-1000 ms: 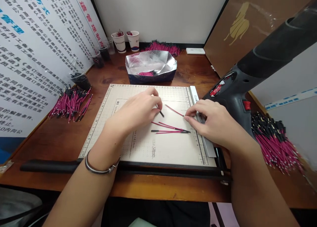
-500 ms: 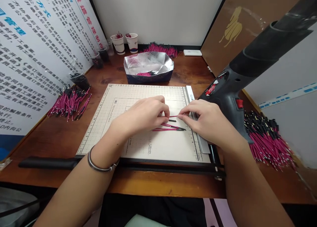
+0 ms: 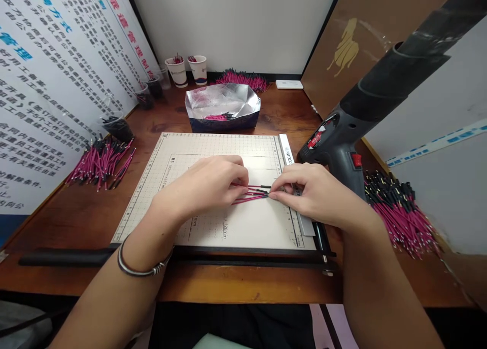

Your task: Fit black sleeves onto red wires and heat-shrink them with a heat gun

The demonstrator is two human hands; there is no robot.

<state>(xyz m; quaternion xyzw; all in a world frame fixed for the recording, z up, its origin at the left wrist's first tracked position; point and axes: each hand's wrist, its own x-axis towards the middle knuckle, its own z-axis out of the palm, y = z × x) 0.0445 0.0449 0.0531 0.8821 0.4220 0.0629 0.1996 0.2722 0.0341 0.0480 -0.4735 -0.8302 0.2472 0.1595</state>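
Observation:
Several thin pink wires with black sleeved ends (image 3: 251,199) lie over the cream paper trimmer board (image 3: 251,227), between my two hands. My left hand (image 3: 205,182) rests low on the board, its thumb and fingers closed on the left part of the wires. From the other side, my right hand (image 3: 312,189) pinches the black tips between thumb and index finger. Where the wires run beneath my left fingers they are hidden. The trimmer's pale metal strip (image 3: 307,226) passes under my right hand.
A grey heat gun (image 3: 338,136) stands right of the board. Wire piles lie at right (image 3: 403,217), at left (image 3: 101,161) and at the back (image 3: 243,79). Behind the board sits a foil-lined box (image 3: 224,123). The trimmer's black handle (image 3: 64,257) points left.
My right fingers have shifted from one wire to the black tips of the wires lower down. The loose wires have drawn closer together. The whole view has shifted slightly.

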